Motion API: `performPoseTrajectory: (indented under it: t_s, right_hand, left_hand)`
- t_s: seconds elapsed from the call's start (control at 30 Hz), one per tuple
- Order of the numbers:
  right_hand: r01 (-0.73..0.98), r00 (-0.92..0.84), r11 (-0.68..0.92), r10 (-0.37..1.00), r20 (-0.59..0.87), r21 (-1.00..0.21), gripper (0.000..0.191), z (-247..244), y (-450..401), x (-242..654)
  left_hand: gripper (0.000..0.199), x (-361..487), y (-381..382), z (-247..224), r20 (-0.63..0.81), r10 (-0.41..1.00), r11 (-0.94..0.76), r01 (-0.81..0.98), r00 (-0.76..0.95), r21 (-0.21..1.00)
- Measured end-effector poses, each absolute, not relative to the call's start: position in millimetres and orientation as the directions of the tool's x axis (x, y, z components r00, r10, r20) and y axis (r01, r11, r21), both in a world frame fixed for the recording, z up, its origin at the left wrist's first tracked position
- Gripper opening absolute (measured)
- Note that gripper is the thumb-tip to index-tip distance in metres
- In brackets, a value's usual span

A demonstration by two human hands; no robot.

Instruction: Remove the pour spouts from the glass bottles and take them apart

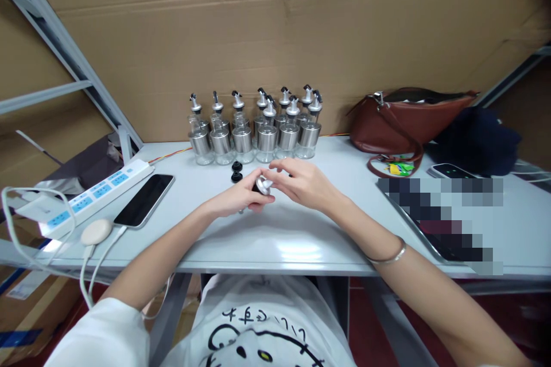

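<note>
My left hand (236, 196) is closed round a silver-and-black pour spout (263, 185), held just above the table's middle. From the other side, my right hand (306, 184) reaches in, its fingers pinching the spout's narrow end; the exact contact is partly hidden. Just beyond my left hand, small black stoppers (236, 172) rest on the table. Behind them stand two rows of glass oil bottles (266, 142) with brushed metal sleeves. Several carry silver spouts with black tips, while the front bottles on the left (221, 141) have bare glass necks.
A white power strip (101, 189), a phone (145, 200) and a round white charger (96, 232) with cables lie at left. On the right are a brown handbag (400, 120), dark cloth (477, 140) and a blurred-out flat item (447, 223). Cardboard (275, 40) backs the table.
</note>
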State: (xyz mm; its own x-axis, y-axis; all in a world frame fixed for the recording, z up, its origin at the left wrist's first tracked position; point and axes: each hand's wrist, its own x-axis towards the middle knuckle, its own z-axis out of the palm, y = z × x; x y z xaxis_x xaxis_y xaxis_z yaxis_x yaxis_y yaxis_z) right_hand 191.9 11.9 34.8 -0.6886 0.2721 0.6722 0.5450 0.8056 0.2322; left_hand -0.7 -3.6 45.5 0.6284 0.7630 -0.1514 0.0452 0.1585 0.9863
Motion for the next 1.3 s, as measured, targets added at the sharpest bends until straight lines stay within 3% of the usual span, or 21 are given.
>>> performPoseTrajectory:
  t_s: [0.13, 0.23, 0.33, 0.6, 0.8, 1.3]
  right_hand:
    - [0.550, -0.638, 0.828, 0.337, 0.693, 0.103, 0.029, 35.2, 16.0, 196.6]
    - [0.539, -0.598, 0.842, 0.381, 0.705, 0.002, 0.028, 36.3, 16.9, 198.6]
    - [0.516, -0.563, 0.849, 0.440, 0.699, -0.118, 0.028, 36.0, 16.0, 198.2]
    - [0.392, -0.487, 0.820, 0.570, 0.662, -0.417, 0.028, 38.4, 10.2, 194.3]
    - [0.359, -0.475, 0.681, 0.722, 0.504, -0.638, 0.029, 41.1, 4.4, 187.6]
    - [0.322, -0.551, 0.623, 0.736, 0.394, -0.713, 0.040, 41.2, -0.9, 182.1]
  left_hand:
    - [0.040, -1.2, -4.6, 43.4, 0.099, 0.862, -0.174, 0.107, 0.496, 0.979]
    - [0.035, -3.7, -2.0, 40.0, 0.325, 0.839, -0.478, 0.304, 0.437, 0.824]
    - [0.031, -7.7, 2.2, 37.3, 0.410, 0.780, -0.614, 0.454, 0.472, 0.646]
    - [0.023, -11.0, 10.2, 31.8, 0.480, 0.676, -0.737, 0.526, 0.560, 0.424]
    - [0.025, -10.6, 10.3, 26.7, 0.532, 0.604, -0.789, 0.540, 0.593, 0.293]
    - [0.030, -11.6, 15.0, 19.6, 0.703, 0.428, -0.852, 0.514, 0.568, 0.104]
